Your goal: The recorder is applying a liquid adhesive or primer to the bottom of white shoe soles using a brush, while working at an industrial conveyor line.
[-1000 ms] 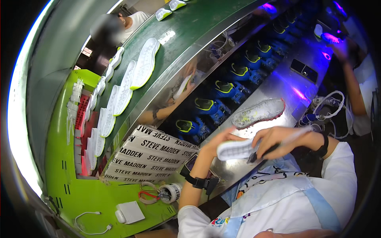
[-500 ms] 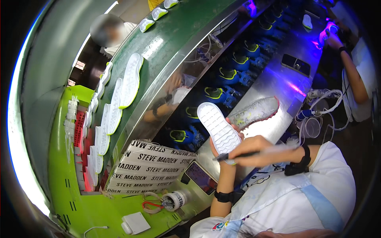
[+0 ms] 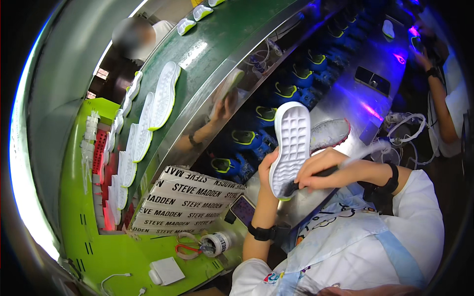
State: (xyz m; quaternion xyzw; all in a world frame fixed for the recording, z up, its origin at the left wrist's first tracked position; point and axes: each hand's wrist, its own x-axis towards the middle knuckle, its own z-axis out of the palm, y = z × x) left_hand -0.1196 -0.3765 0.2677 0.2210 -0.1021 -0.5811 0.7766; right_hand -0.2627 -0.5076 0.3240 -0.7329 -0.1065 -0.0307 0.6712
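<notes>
My left hand (image 3: pixel 267 170) is closed around the lower part of a white shoe sole (image 3: pixel 292 133), holding it up and tilted. The sole's gridded, hollowed face shows, with a lime-green edge at its lower end. In my right hand (image 3: pixel 323 167) is a brush with a dark grip (image 3: pixel 327 172); its dark tip touches the sole's lower end. The brush's pale rear end is smeared by motion. Behind the sole, a grey shoe-shaped piece with a reddish edge (image 3: pixel 330 133) lies on the metal bench (image 3: pixel 340 104), partly hidden.
Several white soles (image 3: pixel 165 93) lie on the green belt (image 3: pixel 197 69) to the left. Blue shoes (image 3: pixel 247 137) line a dark rack. A phone (image 3: pixel 371 80), a printed box (image 3: pixel 185 204), a glue pot (image 3: pixel 215 244) and hoses (image 3: pixel 407 123) surround me. A co-worker's arm (image 3: pixel 439 93) reaches in at right.
The sole has been turned from its treaded face to its gridded face and raised slightly. The brush tip now lies on the gridded face's lower end.
</notes>
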